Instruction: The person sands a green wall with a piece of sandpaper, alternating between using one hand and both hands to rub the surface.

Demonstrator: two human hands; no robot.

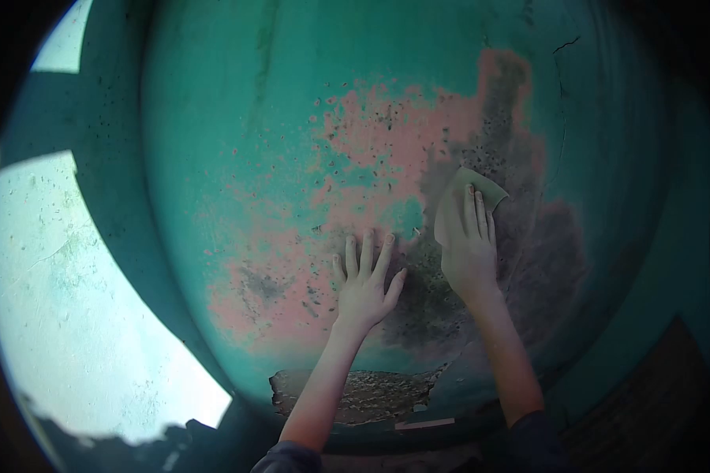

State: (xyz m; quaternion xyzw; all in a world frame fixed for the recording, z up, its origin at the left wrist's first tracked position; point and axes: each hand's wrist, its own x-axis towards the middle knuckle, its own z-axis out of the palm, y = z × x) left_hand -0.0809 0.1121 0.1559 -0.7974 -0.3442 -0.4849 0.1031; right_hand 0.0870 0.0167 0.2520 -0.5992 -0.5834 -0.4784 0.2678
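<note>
My left hand lies flat against a green painted wall, its fingers spread over a patch of bare pink and grey. Nothing is held in it. To the right and a little higher, my right hand presses a pale, creased sheet of sandpaper against the dark grey part of the patch. Its fingers lie close together over the sheet, whose upper corners stick out past the fingertips. Part of the sheet is hidden under the palm.
Below my hands, a broken hollow shows rough material under the plaster. A thin crack runs down the upper right of the wall. Bright light falls on a wall surface at the left.
</note>
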